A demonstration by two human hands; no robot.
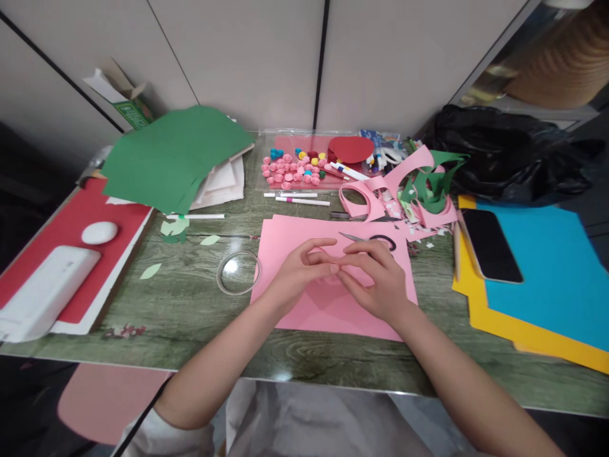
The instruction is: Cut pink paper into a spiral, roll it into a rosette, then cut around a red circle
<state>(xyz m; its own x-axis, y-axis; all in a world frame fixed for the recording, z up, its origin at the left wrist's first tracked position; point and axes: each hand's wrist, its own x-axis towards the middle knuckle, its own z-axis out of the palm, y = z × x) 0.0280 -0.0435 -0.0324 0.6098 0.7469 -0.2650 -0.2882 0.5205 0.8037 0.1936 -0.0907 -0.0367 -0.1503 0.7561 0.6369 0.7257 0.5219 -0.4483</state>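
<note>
Both hands meet over a pink paper sheet [295, 236] lying on the green wood-grain table [190, 304]. My left hand [302, 270] has its fingers curled, pinching a small pink paper piece [328, 259] with thumb and fingers. My right hand [378, 279] pinches the same piece from the right side, fingertips touching those of the left. Scissors [375, 240] with black handles lie on the sheet just beyond my right hand.
A clear tape roll [238, 273] lies left of the sheet. Green paper [171, 155], small rolled paper flowers [292, 170], markers [302, 200], pink and green scraps [419, 187], a phone [491, 244] on blue and yellow sheets [547, 279], and white devices on red paper [47, 285] surround it.
</note>
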